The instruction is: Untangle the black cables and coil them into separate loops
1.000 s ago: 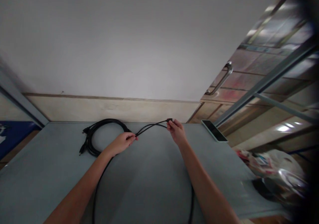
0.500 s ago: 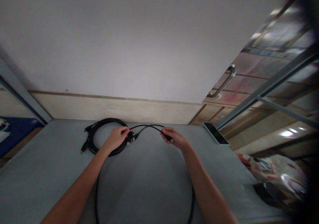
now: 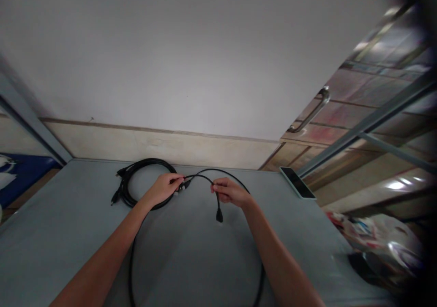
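Note:
My left hand (image 3: 167, 187) is closed in a pinch on a thin black cable (image 3: 203, 176), close to the right side of a coiled bundle of black cable (image 3: 127, 188). My right hand (image 3: 230, 191) pinches the same cable farther right. Below its fingers the cable's end hangs down with a black connector (image 3: 219, 215). Two more dark plugs stick out at the coil's left side. Another connector (image 3: 185, 185) with a pale tip shows just right of my left fingers. A loose length of cable (image 3: 131, 270) loops toward me across the grey tabletop (image 3: 194, 257).
A phone (image 3: 297, 182) lies at the table's back right corner. Grey metal posts (image 3: 48, 125) rise at both sides, and a pale wall (image 3: 177, 70) stands behind. Bags and clutter (image 3: 378, 238) are beyond the right edge; something blue (image 3: 27, 175) is at far left.
My right hand has shifted slightly left along the cable. The connector that was in its fingers now hangs below them. My left hand has moved a little right, still pinching.

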The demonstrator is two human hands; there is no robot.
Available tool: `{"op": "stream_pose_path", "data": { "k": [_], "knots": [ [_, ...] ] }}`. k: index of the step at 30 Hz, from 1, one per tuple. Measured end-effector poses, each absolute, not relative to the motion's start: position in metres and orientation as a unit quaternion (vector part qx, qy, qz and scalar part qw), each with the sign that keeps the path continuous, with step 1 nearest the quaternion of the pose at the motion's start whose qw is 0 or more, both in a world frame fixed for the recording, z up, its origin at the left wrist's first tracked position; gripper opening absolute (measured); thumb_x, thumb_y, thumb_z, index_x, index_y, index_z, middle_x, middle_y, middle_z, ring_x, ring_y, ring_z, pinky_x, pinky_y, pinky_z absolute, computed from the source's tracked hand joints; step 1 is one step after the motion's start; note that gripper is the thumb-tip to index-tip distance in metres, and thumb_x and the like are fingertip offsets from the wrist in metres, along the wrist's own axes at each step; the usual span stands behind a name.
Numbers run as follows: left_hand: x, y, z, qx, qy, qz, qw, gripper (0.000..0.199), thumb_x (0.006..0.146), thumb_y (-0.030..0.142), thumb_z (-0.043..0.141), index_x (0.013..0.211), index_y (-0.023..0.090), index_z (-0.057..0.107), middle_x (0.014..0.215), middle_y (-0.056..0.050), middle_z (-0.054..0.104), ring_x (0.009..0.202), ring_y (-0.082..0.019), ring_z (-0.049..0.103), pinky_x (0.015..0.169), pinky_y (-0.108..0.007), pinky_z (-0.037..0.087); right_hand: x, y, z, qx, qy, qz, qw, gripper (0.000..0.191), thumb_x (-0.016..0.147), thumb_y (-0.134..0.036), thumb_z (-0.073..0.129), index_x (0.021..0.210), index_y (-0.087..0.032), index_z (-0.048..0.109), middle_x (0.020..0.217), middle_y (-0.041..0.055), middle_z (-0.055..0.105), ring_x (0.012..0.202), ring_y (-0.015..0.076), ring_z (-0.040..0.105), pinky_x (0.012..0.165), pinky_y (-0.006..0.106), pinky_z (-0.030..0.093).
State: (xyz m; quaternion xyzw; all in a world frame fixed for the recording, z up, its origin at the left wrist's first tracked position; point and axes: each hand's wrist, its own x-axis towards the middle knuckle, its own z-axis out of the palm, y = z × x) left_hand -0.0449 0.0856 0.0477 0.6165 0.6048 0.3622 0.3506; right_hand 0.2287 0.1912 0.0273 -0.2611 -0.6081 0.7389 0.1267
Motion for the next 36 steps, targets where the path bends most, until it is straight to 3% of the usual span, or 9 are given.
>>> {"op": "stream_pose_path", "data": {
  "k": [5,13,16,20,25,28,32,34,36],
  "knots": [
    [-0.042,0.084,0.045,0.534,0.584,0.393,0.468,0.046,0.085,0.052,0.052,0.101,0.012,0.069,0.063,0.0,0.055,0.047,-0.009,0.041,0.045,-0.021,0.029,0.231,0.198,0.022,-0.281,-0.542,0.742,0.276,0.029,0.082,-0.044,0.07,0.078,-0.019,0.054,0.045,-0.0097,0.036,0.037,0.0061,0.03,0.037,0.019,0.027],
    [-0.051,0.088,0.035,0.447,0.519,0.473,0.555,0.036,0.082,0.045,0.059,0.097,0.012,0.064,0.064,0.005,0.04,0.046,-0.004,0.031,0.043,-0.019,0.021,0.244,0.212,0.035,-0.268,-0.455,0.701,0.479,0.021,0.079,-0.038,0.071,0.083,-0.024,0.057,0.055,-0.0059,0.044,0.058,0.0126,0.055,0.066,0.027,0.051],
    [-0.038,0.088,0.033,0.44,0.512,0.472,0.566,0.04,0.083,0.049,0.06,0.099,0.013,0.061,0.066,0.005,0.043,0.046,-0.004,0.034,0.043,-0.019,0.023,0.237,0.204,0.036,-0.246,-0.457,0.727,0.45,0.019,0.077,-0.035,0.071,0.079,-0.024,0.056,0.06,-0.0025,0.055,0.079,0.0193,0.066,0.08,0.034,0.052],
    [-0.015,0.083,0.034,0.458,0.489,0.466,0.578,0.046,0.082,0.052,0.061,0.108,0.015,0.056,0.066,0.005,0.045,0.049,-0.006,0.039,0.045,-0.019,0.03,0.219,0.185,0.034,-0.202,-0.484,0.78,0.34,0.017,0.072,-0.024,0.073,0.073,-0.021,0.056,0.08,0.0037,0.069,0.105,0.0254,0.065,0.085,0.035,0.05],
    [-0.002,0.077,0.039,0.489,0.491,0.466,0.55,0.049,0.081,0.054,0.062,0.112,0.016,0.059,0.071,0.002,0.053,0.054,-0.008,0.045,0.05,-0.022,0.036,0.201,0.161,0.035,-0.162,-0.534,0.811,0.175,0.012,0.081,-0.026,0.07,0.083,-0.016,0.063,0.099,0.0125,0.072,0.099,0.0215,0.067,0.079,0.03,0.05],
    [-0.003,0.078,0.042,0.487,0.515,0.5,0.497,0.042,0.083,0.057,0.059,0.09,0.016,0.063,0.076,-0.002,0.059,0.065,-0.012,0.053,0.059,-0.024,0.043,0.195,0.152,0.039,-0.145,-0.541,0.819,0.128,0.016,0.083,-0.029,0.07,0.09,-0.016,0.064,0.108,0.0139,0.069,0.113,0.0256,0.062,0.082,0.033,0.05],
    [-0.008,0.082,0.042,0.455,0.513,0.538,0.49,0.051,0.087,0.063,0.046,0.064,0.018,0.049,0.063,-0.001,0.057,0.066,-0.015,0.058,0.064,-0.027,0.047,0.194,0.15,0.043,-0.123,-0.588,0.793,0.101,0.031,0.081,-0.032,0.073,0.107,-0.017,0.067,0.122,0.0148,0.062,0.115,0.0277,0.059,0.083,0.035,0.051],
    [-0.011,0.082,0.041,0.44,0.509,0.53,0.517,0.055,0.086,0.068,0.042,0.06,0.02,0.042,0.051,0.003,0.046,0.052,-0.013,0.054,0.059,-0.027,0.046,0.196,0.155,0.043,-0.134,-0.617,0.766,0.122,0.029,0.083,-0.032,0.071,0.105,-0.014,0.069,0.117,0.0148,0.064,0.109,0.0244,0.061,0.085,0.034,0.049],
    [-0.014,0.081,0.04,0.437,0.516,0.499,0.542,0.055,0.084,0.071,0.044,0.061,0.021,0.039,0.046,0.008,0.035,0.04,-0.009,0.041,0.052,-0.027,0.045,0.198,0.16,0.041,-0.163,-0.616,0.75,0.175,0.022,0.085,-0.031,0.069,0.097,-0.013,0.07,0.093,0.0095,0.068,0.088,0.0174,0.063,0.076,0.028,0.048]
  ]
}}
